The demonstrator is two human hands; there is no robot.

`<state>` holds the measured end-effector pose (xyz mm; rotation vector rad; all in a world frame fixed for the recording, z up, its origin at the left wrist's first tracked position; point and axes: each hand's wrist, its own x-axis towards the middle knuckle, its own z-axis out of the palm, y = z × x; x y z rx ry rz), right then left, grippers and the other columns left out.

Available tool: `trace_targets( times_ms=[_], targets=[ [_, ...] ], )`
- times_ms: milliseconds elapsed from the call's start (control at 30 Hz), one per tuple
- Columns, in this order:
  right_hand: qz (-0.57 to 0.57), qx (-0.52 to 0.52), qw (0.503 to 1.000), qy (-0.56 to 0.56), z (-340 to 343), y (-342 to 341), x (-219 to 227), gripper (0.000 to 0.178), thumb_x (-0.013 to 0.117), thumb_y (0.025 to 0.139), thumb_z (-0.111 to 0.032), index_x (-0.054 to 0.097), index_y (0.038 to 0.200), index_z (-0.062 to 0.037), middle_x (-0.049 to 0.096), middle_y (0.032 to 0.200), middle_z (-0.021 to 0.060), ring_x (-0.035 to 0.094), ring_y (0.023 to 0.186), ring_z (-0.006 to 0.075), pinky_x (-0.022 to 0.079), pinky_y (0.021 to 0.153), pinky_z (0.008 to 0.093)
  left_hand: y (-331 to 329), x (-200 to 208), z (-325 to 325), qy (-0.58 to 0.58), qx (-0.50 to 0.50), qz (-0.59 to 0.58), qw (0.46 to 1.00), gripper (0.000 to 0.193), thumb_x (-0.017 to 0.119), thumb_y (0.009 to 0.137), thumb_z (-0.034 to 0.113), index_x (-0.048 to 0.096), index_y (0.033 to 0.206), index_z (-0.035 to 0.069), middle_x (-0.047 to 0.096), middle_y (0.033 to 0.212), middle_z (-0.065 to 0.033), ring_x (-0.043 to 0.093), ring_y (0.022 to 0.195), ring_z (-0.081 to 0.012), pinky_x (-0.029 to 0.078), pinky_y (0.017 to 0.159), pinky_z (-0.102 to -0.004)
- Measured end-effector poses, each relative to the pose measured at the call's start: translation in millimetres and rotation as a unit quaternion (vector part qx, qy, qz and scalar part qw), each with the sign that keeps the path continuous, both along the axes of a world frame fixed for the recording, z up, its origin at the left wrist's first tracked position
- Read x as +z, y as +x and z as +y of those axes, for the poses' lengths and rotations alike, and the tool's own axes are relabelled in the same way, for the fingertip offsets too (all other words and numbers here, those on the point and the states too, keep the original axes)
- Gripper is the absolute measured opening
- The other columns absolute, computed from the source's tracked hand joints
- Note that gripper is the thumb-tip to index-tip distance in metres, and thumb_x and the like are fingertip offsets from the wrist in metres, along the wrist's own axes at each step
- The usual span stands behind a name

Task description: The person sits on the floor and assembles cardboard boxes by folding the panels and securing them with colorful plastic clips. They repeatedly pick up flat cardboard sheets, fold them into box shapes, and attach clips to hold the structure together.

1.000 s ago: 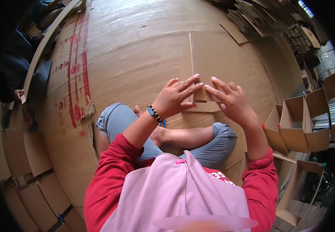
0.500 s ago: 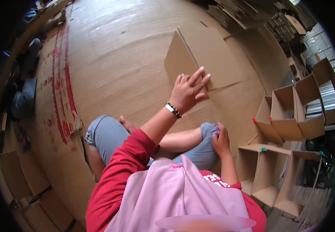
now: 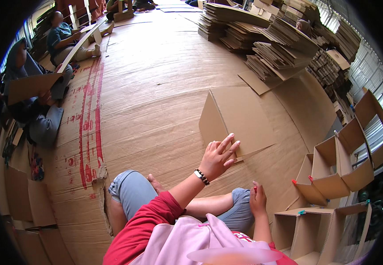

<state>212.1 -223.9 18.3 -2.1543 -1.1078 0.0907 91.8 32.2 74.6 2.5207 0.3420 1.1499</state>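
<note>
A folded brown cardboard sheet point(image 3: 244, 115) stands on the floor in front of me, one panel upright and bent along a crease, the other sloping to the right. My left hand point(image 3: 218, 158), with a dark beaded bracelet on the wrist, reaches to its near edge; the fingers are spread and touch the board at the crease. Beside my right knee, my right hand point(image 3: 257, 201) is held with curled fingers. A bit of red shows between them, too small and covered to name.
Joined cardboard boxes with open compartments point(image 3: 306, 229) and small coloured clips stand at my right. Stacks of flat cardboard point(image 3: 284, 42) rise at the far right. Two people sit along the left, the nearer holding a cardboard panel point(image 3: 34, 86). More cardboard pieces point(image 3: 26, 198) lean at the lower left.
The view has tilted up, bringing the far stacks and seated people into sight. Both hands keep nearly the same places, the left at the folded sheet, the right by the knee.
</note>
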Motion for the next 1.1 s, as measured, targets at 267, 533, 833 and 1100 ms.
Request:
trace_targets(
  times_ms=[267,533,833,1100],
  targets=[
    [0.016,0.034,0.999,-0.017,14.5,2.0,5.8,0.033,0.047,0.087,-0.007,0.05,0.119,-0.0001,0.057,0.103,0.0227,0.055,0.097,0.0391,0.044,0.086,0.0453,-6.1,0.6,6.8,0.009,-0.007,0.026,1.0,0.073,0.077,0.07,0.027,0.047,0.137,0.019,0.038,0.145,-0.0085,0.053,0.1,-0.0253,0.044,0.091,-0.0389],
    [0.077,0.088,0.991,-0.068,35.2,-11.9,27.2,0.037,0.063,0.085,-0.009,0.054,0.121,-0.0079,0.06,0.104,0.016,0.06,0.093,0.0324,0.05,0.08,0.0377,4.3,-16.6,5.1,-0.039,-0.028,-0.009,0.999,0.081,0.078,0.067,0.03,0.042,0.14,0.022,0.031,0.15,-0.0073,0.056,0.083,-0.0244,0.05,0.077,-0.0385],
    [0.079,0.023,0.993,-0.081,40.9,-24.8,20.8,0.044,0.068,0.084,-0.015,0.047,0.122,-0.0119,0.065,0.085,0.0174,0.065,0.074,0.0327,0.052,0.068,0.0419,12.8,-26.2,8.9,-0.047,-0.051,-0.054,0.996,0.081,0.077,0.067,0.029,0.042,0.139,0.019,0.033,0.148,-0.0128,0.059,0.084,-0.0293,0.052,0.076,-0.0398],
    [0.169,0.03,0.984,0.056,57.1,-21.2,16.7,0.027,0.062,0.091,-0.021,0.046,0.103,-0.0025,0.063,0.074,0.0127,0.062,0.059,0.0207,0.048,0.055,0.0328,14.5,-28.0,5.6,-0.042,-0.036,-0.023,0.998,0.079,0.073,0.066,0.017,0.041,0.139,0.019,0.028,0.15,-0.0105,0.057,0.083,-0.0286,0.051,0.074,-0.0395]
  ],
)
